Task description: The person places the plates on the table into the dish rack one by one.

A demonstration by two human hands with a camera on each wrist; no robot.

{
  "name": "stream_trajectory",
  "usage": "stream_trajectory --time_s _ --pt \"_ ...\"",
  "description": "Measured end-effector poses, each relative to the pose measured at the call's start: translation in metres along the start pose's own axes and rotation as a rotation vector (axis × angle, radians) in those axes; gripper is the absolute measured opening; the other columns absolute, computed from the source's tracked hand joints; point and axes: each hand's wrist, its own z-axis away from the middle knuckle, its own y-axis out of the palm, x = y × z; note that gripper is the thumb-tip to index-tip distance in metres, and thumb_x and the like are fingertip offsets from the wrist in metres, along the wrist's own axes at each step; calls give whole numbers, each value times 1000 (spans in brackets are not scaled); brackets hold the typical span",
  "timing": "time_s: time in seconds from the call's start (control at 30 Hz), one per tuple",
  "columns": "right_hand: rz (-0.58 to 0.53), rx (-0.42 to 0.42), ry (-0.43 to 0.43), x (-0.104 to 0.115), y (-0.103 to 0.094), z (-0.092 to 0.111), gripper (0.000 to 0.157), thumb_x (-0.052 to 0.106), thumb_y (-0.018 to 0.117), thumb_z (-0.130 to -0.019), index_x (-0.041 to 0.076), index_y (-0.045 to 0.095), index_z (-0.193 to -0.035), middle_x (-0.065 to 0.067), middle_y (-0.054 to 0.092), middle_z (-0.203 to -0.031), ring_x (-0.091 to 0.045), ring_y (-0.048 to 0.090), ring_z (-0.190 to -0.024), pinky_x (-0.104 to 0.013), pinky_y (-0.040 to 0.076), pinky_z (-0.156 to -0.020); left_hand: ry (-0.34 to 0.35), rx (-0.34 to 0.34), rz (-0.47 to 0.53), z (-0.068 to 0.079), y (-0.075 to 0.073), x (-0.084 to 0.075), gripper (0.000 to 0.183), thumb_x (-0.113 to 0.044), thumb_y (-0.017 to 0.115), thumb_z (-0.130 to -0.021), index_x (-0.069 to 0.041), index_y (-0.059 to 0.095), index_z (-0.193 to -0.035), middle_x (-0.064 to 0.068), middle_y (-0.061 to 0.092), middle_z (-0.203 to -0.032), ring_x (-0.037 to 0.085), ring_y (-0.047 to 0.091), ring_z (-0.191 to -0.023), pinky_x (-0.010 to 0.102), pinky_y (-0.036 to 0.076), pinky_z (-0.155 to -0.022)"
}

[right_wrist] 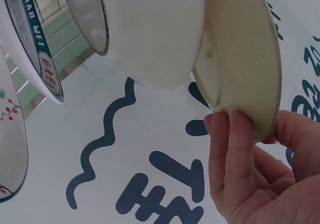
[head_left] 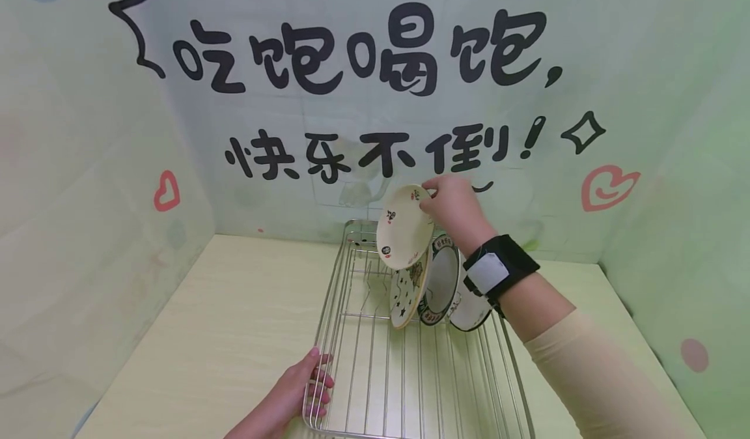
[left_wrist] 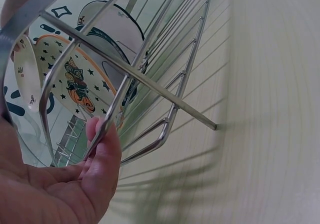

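My right hand [head_left: 457, 208] pinches the upper right rim of a small cream plate [head_left: 404, 227] with little printed figures. In the right wrist view, fingers lie on one face of the cream plate [right_wrist: 250, 54] and the thumb on the other. The plate is upright, raised over the back of a wire dish rack [head_left: 366, 316]. Close below and right stands a star-patterned plate [head_left: 404, 296] with an orange rim. My left hand [head_left: 295, 387] grips the rack's left side near the front; the left wrist view shows its thumb and fingers around a side wire [left_wrist: 112, 114].
Right of the star plate, a grey-centred plate with a dark lettered rim [head_left: 442, 273] and a white dark-edged plate [head_left: 469, 309] stand in the rack. The rack rests on a pale wood-grain table [head_left: 234, 309]. Printed cloth walls [head_left: 375, 113] enclose the back and sides.
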Motion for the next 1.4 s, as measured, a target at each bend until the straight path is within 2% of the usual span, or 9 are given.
stream_trajectory --time_s 0.23,0.3,0.37,0.43,0.53,0.7,0.93,1.1,1.4 --pt "99 60 -9 12 12 1 38 7 59 -89 -1 58 -126 -15 57 -131 -24 58 -106 -36 53 -87 -7 -15 -5 1 0 0 79 -58 29 -98 9 31 -140 9 55 -92 17 56 -72 34 56 -61" --pt "124 59 -22 14 15 1 36 6 60 -88 -2 60 -123 -15 59 -128 -23 59 -103 -36 54 -86 -11 -19 -5 1 0 0 80 -59 29 -97 8 31 -140 8 55 -92 17 56 -72 34 56 -61" --pt "147 64 -32 14 18 1 23 4 60 -86 -2 68 -106 -13 66 -103 -20 58 -83 -30 53 -72 -11 -22 -5 1 1 1 79 -58 28 -98 9 31 -140 9 55 -93 17 55 -71 35 56 -60" --pt "179 52 -55 14 22 0 8 2 60 -84 -1 68 -84 -8 59 -76 -18 50 -66 -26 46 -59 -13 -26 -3 0 1 2 78 -58 28 -98 9 31 -139 8 55 -92 17 55 -71 34 55 -60" --pt "222 42 -91 13 27 -1 20 -2 57 -81 4 53 -63 -4 39 -61 -17 37 -53 -25 34 -48 -15 -28 0 0 1 3 77 -57 28 -98 9 31 -139 8 55 -92 16 55 -70 34 55 -60" --pt "300 22 -115 12 37 -1 19 -4 55 -80 4 54 -63 -6 51 -66 -18 43 -55 -25 36 -47 -14 -24 -1 -1 1 4 76 -56 28 -99 9 31 -139 7 55 -91 16 55 -70 34 55 -59" --pt "379 47 -92 17 50 -5 9 -2 54 -83 0 61 -78 -11 60 -80 -19 45 -60 -27 38 -50 -5 -45 -6 -1 1 3 77 -56 27 -99 10 32 -139 7 55 -90 17 55 -69 35 56 -59" --pt "412 27 -121 21 58 -5 17 0 49 -88 -2 66 -84 -14 66 -84 -18 44 -58 -28 38 -50 -5 -40 -4 0 1 3 75 -54 27 -100 10 32 -138 8 55 -90 17 55 -69 35 55 -59" --pt "433 14 -138 24 76 -4 27 -2 45 -91 4 59 -69 -8 60 -67 -16 52 -55 -30 44 -48 -5 -31 -5 0 0 2 74 -54 28 -100 9 33 -139 7 55 -91 16 55 -69 34 55 -59"
